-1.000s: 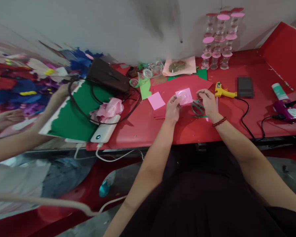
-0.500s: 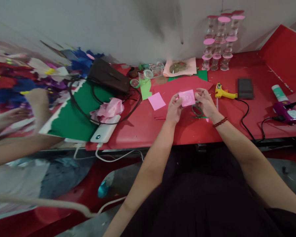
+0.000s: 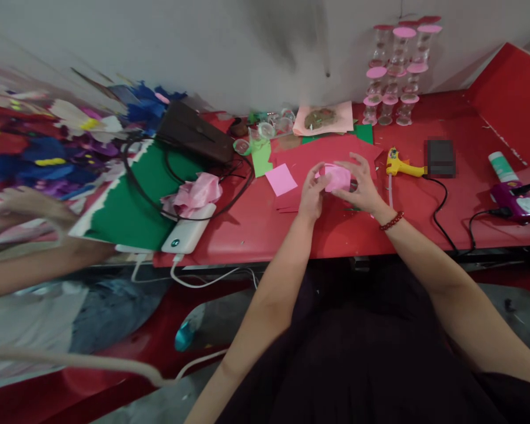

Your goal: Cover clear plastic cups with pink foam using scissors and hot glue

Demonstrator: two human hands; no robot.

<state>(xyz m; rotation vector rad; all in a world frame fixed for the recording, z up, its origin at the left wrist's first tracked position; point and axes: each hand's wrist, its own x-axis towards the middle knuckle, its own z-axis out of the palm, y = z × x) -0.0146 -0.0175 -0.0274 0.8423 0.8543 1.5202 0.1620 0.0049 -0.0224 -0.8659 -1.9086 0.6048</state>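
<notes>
Pink paper [image 3: 338,177] sits between both hands, lifted just above the red tabletop [image 3: 256,227]. Half a second ago it was a flat square held up by its edges; now it looks curled or folded over, more a rounded wad than a sheet. The left hand [image 3: 311,194] pinches its left side with fingertips closed on it. The right hand [image 3: 361,187] has spread wider than before, fingers fanned over the paper's right edge and touching it, so it now hides the scissors that showed under it earlier. Just left of the left hand a second pink square [image 3: 281,179] lies flat, unmoved. Right of the right hand the yellow glue gun [image 3: 401,166] rests as before. At far left another person's hand [image 3: 22,206] has dropped lower.
</notes>
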